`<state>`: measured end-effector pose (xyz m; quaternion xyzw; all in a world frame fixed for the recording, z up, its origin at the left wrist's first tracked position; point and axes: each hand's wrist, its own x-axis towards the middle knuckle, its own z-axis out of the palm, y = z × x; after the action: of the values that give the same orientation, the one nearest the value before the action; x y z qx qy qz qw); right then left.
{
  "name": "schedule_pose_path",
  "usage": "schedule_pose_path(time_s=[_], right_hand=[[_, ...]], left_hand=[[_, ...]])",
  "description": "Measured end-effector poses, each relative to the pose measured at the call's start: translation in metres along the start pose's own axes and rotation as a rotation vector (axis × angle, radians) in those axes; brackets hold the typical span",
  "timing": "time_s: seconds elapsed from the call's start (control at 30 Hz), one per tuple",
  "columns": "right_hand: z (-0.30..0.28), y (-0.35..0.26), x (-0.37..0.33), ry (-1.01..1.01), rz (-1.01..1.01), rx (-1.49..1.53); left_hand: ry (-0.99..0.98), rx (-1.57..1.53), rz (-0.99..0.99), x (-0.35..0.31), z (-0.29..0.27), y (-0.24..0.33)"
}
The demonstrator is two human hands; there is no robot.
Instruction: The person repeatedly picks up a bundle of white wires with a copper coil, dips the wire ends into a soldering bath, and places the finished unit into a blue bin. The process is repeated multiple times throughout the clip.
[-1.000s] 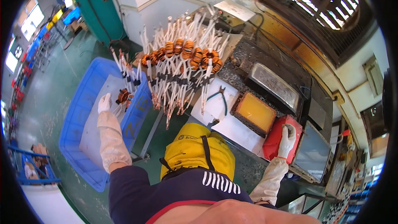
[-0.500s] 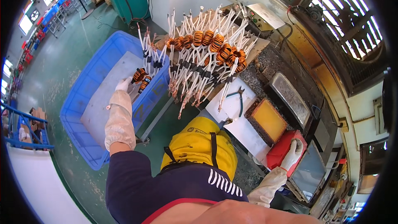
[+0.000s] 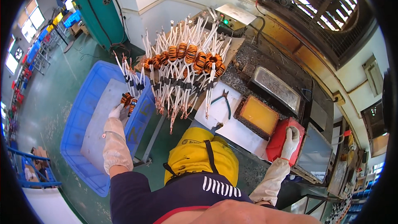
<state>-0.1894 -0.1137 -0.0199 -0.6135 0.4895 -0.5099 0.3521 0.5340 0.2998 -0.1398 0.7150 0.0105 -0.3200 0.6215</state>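
My left hand [image 3: 118, 112], in a white glove, is inside the blue bin [image 3: 78, 164]. Its fingers close at the lower side of a copper-wound ring coil [image 3: 126, 98], partly hidden from view. Beside that coil lies another coil [image 3: 132, 106], and their white leads with black sleeves stand up against the bin's right wall. Over a red box [image 3: 277, 144] on the right is my gloved right hand [image 3: 291, 142], its fingers bent together in a pinch. Whatever lies between those fingertips is too small to make out.
Several copper coils [image 3: 191, 54] with long white leads lie in a row on a board ahead. Cutting pliers [image 3: 224, 104] rest on a white sheet, near a yellow block in a dark frame [image 3: 260, 116]. Behind it is a metal tray [image 3: 277, 88].
The view has shifted, moving the scene left and down. My left hand sits slightly lower against the coils. My right hand's fingers, laid along the red box before, are now bent together.
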Motion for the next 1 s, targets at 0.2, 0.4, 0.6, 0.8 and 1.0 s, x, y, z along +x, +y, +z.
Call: schedule_pose_path(time_s=[0.2,0.4,0.6,0.8,1.0], right_hand=[[-0.001,0.006,0.001,0.018,-0.003,0.081],[-0.001,0.006,0.0,0.016,0.011,0.109],[0.004,0.003,0.001,0.009,0.015,0.102],[-0.005,0.009,-0.002,0.015,0.013,0.098],[0.0,0.01,0.001,0.0,0.016,0.125]], left_hand=[[-0.093,-0.14,-0.089,-0.006,0.003,0.004],[-0.022,-0.264,-0.134,-0.017,0.015,0.01],[-0.013,-0.304,-0.165,-0.019,0.006,0.007],[0.115,-0.292,-0.168,-0.038,0.032,0.022],[0.155,-0.409,-0.147,-0.014,0.006,0.004]])
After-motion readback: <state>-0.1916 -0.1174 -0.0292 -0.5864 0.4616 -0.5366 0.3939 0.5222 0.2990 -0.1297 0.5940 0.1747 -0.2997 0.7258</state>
